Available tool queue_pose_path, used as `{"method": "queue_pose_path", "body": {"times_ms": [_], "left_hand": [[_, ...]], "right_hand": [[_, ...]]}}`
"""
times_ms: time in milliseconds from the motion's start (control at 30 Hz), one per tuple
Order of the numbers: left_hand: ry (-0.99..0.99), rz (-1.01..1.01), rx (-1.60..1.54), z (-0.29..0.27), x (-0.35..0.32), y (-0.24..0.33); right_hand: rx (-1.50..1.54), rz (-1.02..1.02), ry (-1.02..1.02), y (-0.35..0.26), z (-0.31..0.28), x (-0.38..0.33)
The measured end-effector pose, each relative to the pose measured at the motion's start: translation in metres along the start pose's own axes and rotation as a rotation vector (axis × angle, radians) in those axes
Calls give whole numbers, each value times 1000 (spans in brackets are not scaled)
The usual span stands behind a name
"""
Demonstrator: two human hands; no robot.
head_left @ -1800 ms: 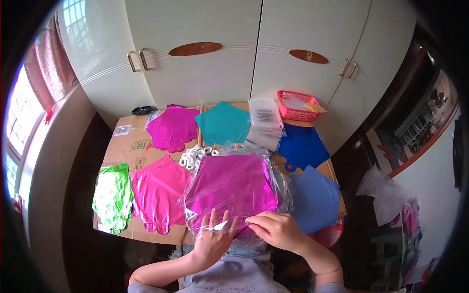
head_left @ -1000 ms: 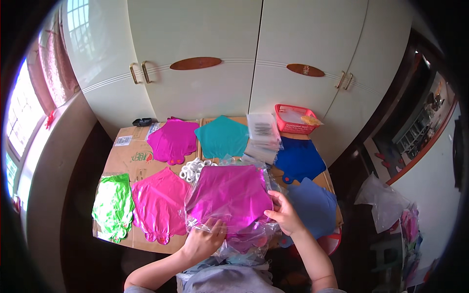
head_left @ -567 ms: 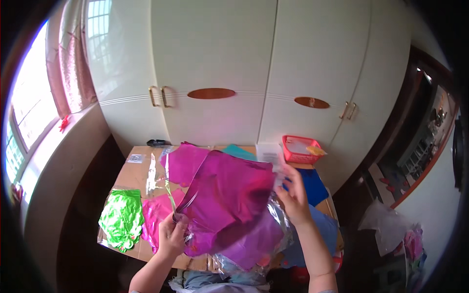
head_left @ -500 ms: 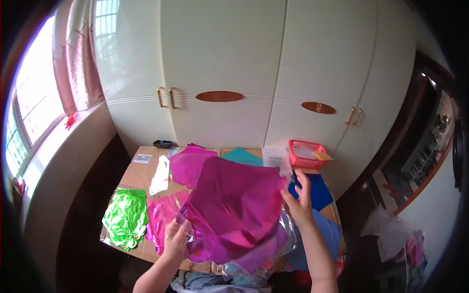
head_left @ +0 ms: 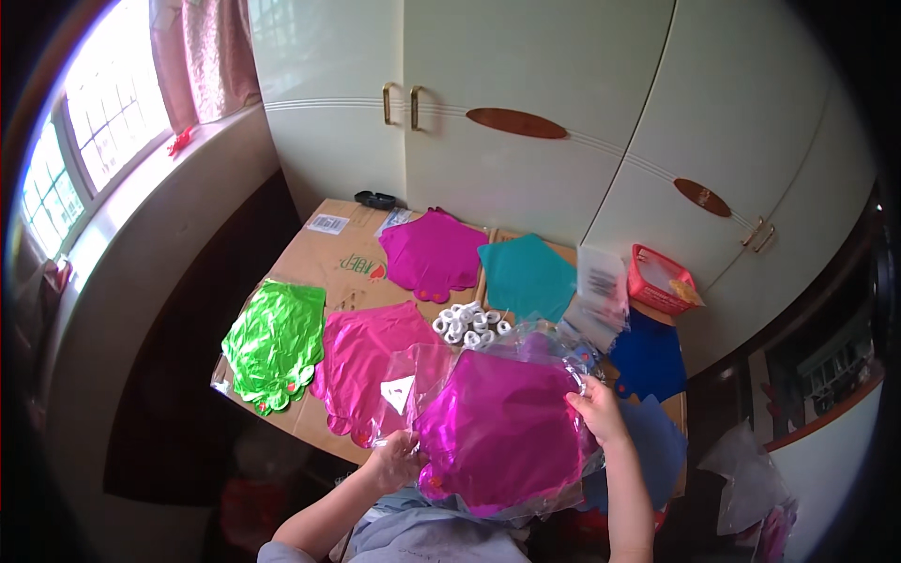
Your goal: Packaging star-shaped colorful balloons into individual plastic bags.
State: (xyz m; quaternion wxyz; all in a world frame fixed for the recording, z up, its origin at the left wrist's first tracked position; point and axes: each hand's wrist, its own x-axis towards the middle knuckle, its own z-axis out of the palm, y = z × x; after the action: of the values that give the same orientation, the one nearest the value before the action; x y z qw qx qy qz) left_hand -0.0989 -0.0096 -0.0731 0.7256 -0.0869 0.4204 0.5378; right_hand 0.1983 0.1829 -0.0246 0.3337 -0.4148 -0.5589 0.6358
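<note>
**Left hand (head_left: pixel 394 460) and right hand (head_left: pixel 595 413) gripping a bagged magenta piece (head_left: pixel 507 427)**

Spread apart, both hands are clamping the clear-wrapped piece, the left hand holding its left edge and the right hand pinching its right edge. The piece is lying on the near side of the ring pile (head_left: pixel 472 324), whose white loops are resting on a cardboard tabletop (head_left: pixel 305 249). A white patch (head_left: pixel 398 394) is showing in the clear wrap, near-left of the pile.

Near-right of the pile, a pale blue piece (head_left: pixel 649 446) is lying partly behind the right forearm. Near-left, a pink piece (head_left: pixel 371 361) is spreading out, with a shiny green piece (head_left: pixel 275 338) sitting farther left. Right of the pile, a dark blue piece (head_left: pixel 650 357) is lying flat. Just beyond the pile, a teal piece (head_left: pixel 527 279) is resting; beyond and left, a second magenta piece (head_left: pixel 434 253) is lying. Far right, a red basket (head_left: pixel 660 298) is standing; well beyond everything, a pale cabinet (head_left: pixel 526 56) is rising.
</note>
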Motion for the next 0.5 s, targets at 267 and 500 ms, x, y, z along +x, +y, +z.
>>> {"method": "queue_pose_path", "body": {"times_ms": [267,500], "left_hand": [[-157,-161,304,5,-3,20],[-292,-328,376,4,-6,15]], "right_hand": [[7,7,2,0,-1,3],[168,-101,26,-3,12,7]]}}
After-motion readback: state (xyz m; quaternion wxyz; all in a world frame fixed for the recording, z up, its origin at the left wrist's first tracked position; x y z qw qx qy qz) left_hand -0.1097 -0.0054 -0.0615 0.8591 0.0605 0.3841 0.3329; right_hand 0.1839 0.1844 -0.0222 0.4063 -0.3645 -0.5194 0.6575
